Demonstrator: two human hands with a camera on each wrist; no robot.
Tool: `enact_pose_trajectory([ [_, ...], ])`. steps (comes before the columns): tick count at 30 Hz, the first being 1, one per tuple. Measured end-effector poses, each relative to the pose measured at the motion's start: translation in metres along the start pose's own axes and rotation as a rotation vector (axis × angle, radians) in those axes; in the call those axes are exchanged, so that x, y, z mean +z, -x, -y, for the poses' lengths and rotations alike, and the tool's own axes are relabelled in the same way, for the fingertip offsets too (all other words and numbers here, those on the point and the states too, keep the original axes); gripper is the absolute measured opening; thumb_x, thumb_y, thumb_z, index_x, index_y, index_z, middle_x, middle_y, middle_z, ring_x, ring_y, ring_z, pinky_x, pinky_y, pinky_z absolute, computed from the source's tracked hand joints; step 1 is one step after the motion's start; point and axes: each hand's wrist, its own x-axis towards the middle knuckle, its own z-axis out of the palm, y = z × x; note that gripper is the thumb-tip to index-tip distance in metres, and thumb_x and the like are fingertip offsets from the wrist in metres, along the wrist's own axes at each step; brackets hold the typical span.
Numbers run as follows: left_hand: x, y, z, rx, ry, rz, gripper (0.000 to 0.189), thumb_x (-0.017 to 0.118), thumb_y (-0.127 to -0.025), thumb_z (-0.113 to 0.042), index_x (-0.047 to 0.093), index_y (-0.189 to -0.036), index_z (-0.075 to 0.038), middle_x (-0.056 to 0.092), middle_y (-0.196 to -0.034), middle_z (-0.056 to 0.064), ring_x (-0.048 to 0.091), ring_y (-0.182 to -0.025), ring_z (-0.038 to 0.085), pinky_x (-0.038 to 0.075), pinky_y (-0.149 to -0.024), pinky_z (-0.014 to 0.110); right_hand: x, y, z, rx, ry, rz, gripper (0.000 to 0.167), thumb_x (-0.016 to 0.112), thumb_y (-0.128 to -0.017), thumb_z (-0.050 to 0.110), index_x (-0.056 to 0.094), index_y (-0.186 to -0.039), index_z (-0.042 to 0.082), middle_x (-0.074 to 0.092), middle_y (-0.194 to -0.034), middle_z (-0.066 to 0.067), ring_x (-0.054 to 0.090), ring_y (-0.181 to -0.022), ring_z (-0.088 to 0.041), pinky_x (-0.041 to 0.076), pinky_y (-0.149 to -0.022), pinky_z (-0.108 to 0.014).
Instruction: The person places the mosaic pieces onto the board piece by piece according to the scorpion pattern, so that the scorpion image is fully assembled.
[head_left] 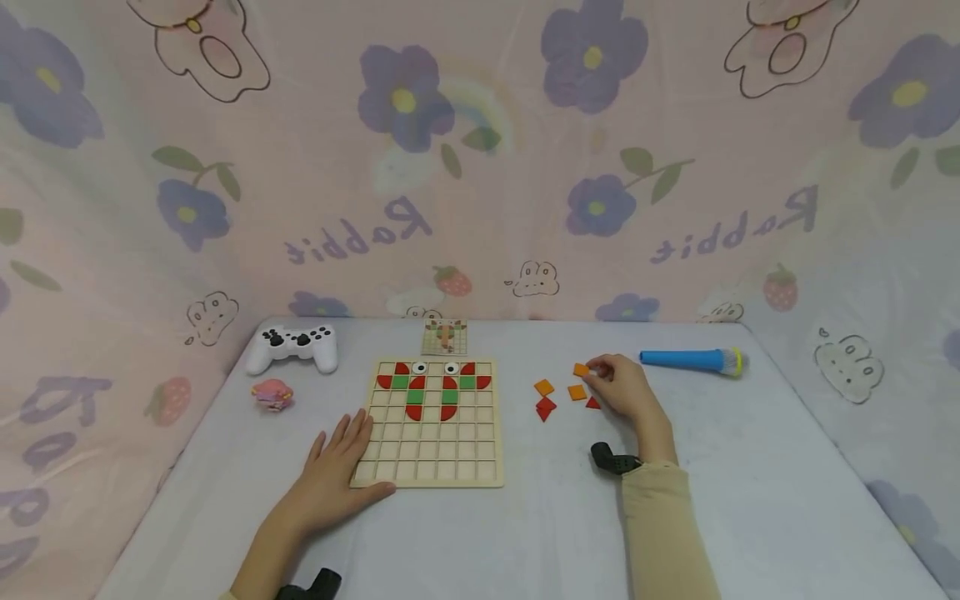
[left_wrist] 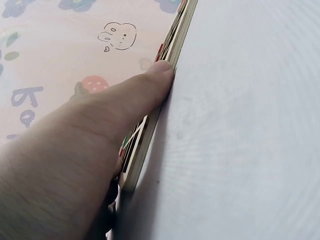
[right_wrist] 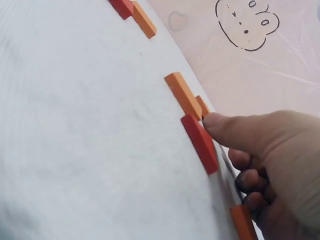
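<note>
My left hand (head_left: 333, 475) rests at the lower left corner of a wooden grid board (head_left: 457, 450), fingers spread along its left side. Its thumb (left_wrist: 145, 87) presses the near edge. Red quarter-round tiles, green square tiles (head_left: 467, 382) and two eye tiles (head_left: 452, 368) fill part of the upper rows. To the right of the board, my right hand (head_left: 624, 385) pinches an orange square tile (head_left: 581, 369) between thumb and fingertips. Beside that hand lie another orange square tile (head_left: 577, 392) and a red tile (right_wrist: 200, 145). A further orange tile (right_wrist: 244, 222) shows under the curled fingers.
More orange (head_left: 544, 387) and red tiles (head_left: 547, 403) lie between board and right hand. A picture card (head_left: 445, 337) lies behind the board. A white game controller (head_left: 292, 347) and small pink toy (head_left: 273, 394) are at left, a blue toy microphone (head_left: 690, 360) at right.
</note>
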Motion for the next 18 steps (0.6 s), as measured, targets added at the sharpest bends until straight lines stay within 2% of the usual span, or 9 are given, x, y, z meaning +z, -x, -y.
enact_pose_trajectory([
  [9, 0.002, -0.002, 0.002, -0.014, 0.002, 0.010, 0.117, 0.070, -0.088, -0.074, 0.026, -0.167, -0.001, 0.018, -0.176, 0.017, 0.009, -0.163, 0.044, 0.002, -0.127, 0.069, 0.000, -0.002, 0.003, 0.028, -0.022, 0.001, 0.036, 0.070, -0.104, 0.024, 0.069, -0.129, -0.002, 0.067, -0.107, -0.017, 0.060, -0.097, -0.031, 0.053, -0.088, -0.045],
  [18, -0.001, 0.000, 0.001, -0.012, 0.001, 0.013, 0.115, 0.071, -0.088, -0.072, 0.028, -0.166, 0.001, 0.019, -0.175, 0.019, 0.011, -0.163, 0.044, 0.003, -0.127, 0.069, 0.009, -0.008, 0.030, 0.002, -0.049, -0.008, 0.033, 0.070, -0.103, 0.023, 0.071, -0.127, -0.001, 0.065, -0.103, -0.015, 0.057, -0.087, -0.026, 0.049, -0.074, -0.036],
])
